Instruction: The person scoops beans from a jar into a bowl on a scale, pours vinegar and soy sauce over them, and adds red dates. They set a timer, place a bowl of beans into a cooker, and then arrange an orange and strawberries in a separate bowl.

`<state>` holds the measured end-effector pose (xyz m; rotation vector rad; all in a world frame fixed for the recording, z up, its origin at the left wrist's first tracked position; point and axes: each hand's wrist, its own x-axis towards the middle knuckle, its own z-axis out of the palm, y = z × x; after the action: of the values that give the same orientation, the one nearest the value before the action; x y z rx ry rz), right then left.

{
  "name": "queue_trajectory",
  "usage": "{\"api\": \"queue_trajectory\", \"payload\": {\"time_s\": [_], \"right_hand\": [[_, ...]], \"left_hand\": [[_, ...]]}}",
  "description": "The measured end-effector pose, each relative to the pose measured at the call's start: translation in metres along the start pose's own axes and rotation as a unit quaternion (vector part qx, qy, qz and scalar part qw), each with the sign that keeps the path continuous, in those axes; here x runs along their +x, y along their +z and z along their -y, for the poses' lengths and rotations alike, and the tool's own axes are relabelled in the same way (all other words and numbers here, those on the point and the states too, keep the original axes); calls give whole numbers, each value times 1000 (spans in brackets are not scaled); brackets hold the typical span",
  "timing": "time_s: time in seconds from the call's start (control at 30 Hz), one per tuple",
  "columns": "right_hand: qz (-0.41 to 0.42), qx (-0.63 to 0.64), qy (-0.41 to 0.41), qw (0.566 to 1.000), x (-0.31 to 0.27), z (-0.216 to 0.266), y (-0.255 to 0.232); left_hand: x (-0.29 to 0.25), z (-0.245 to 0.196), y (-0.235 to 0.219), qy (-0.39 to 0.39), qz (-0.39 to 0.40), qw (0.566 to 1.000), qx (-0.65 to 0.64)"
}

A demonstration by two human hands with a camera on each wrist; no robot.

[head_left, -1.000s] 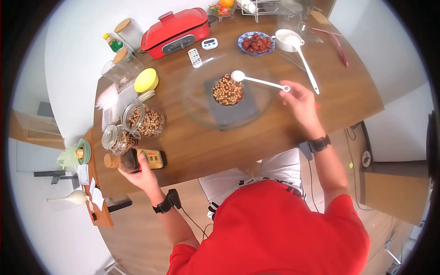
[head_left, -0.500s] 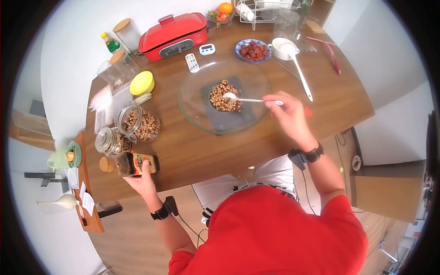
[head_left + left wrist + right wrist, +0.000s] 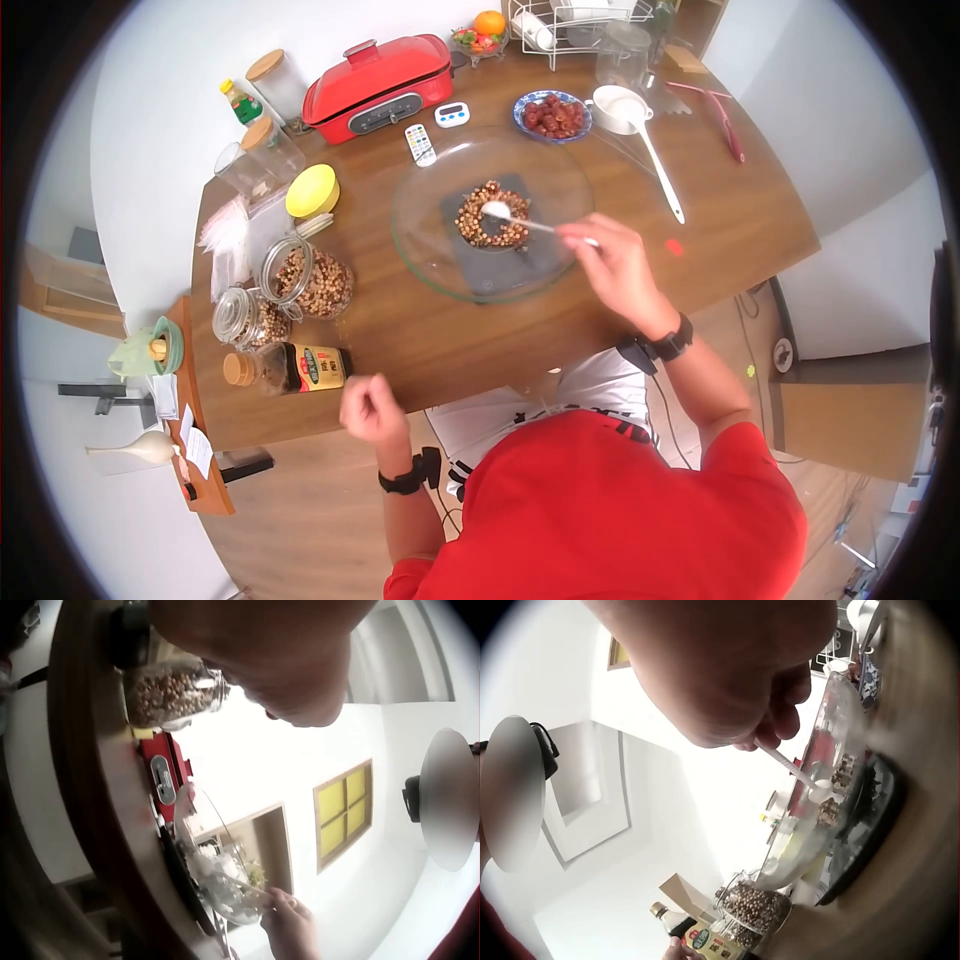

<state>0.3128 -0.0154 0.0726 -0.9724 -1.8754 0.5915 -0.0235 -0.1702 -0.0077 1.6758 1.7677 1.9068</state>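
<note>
In the head view my right hand [image 3: 628, 275] pinches the handle of a small white spoon [image 3: 496, 210]. The spoon's bowl sits among round tan-and-brown kernels [image 3: 512, 238], which form a ring in a wide clear glass bowl [image 3: 415, 262]. Under that bowl lies a flat dark scale [image 3: 487, 285]. My left hand [image 3: 375, 410] is at the table's front edge with fingers loosely curled, holding nothing. Beside it, a bottle of dark liquid with a yellow label [image 3: 322, 368] lies on its side, its tan cap [image 3: 240, 369] pointing left.
Two glass jars of kernels, one large [image 3: 325, 285] and one smaller [image 3: 268, 322], stand behind the bottle. Farther back are a yellow bowl [image 3: 313, 190], a red electric cooker [image 3: 380, 85], a plate of dark red fruit [image 3: 552, 118] and a white cup with a long-handled spoon [image 3: 655, 160].
My left hand has let go of the bottle and moved right. My right hand has carried the spoon left and down into the kernels, whose heap has opened into a ring.
</note>
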Motion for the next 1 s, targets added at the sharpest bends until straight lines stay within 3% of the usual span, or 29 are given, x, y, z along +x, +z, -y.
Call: {"api": "queue_trajectory", "payload": {"time_s": [0.03,0.1,0.17,0.2,0.27,0.3,0.37,0.4,0.47,0.57,0.73,0.9,1.0], "right_hand": [[-33,4,20,999,4,-2,1],[-66,9,4,998,6,-7,0],[-117,34,45,991,3,-9,-6],[-131,12,60,989,2,-8,-11],[-152,18,88,984,-4,-15,-16],[-181,28,120,976,-7,-19,-16],[-179,32,168,969,-9,-24,-10],[-171,35,147,974,-8,-27,-1],[-140,15,104,985,-1,-23,11],[-97,48,115,988,9,-15,22],[-66,2,51,997,3,3,7],[-110,-57,78,989,16,-11,7],[-78,7,134,988,30,-26,14]], "left_hand": [[8,-6,16,-63,17,996,-54],[25,4,36,-89,36,993,-71],[51,0,59,-243,70,955,-155],[62,1,71,-246,66,954,-158],[82,5,92,-348,45,913,-208],[89,9,101,-351,40,911,-213],[99,21,114,-430,64,863,-257],[103,30,119,-433,66,861,-259],[109,47,128,-466,104,807,-346],[122,49,135,-495,117,777,-371],[121,55,132,-491,125,765,-397],[118,51,131,-470,133,776,-399],[117,51,131,-461,130,781,-400]]}}
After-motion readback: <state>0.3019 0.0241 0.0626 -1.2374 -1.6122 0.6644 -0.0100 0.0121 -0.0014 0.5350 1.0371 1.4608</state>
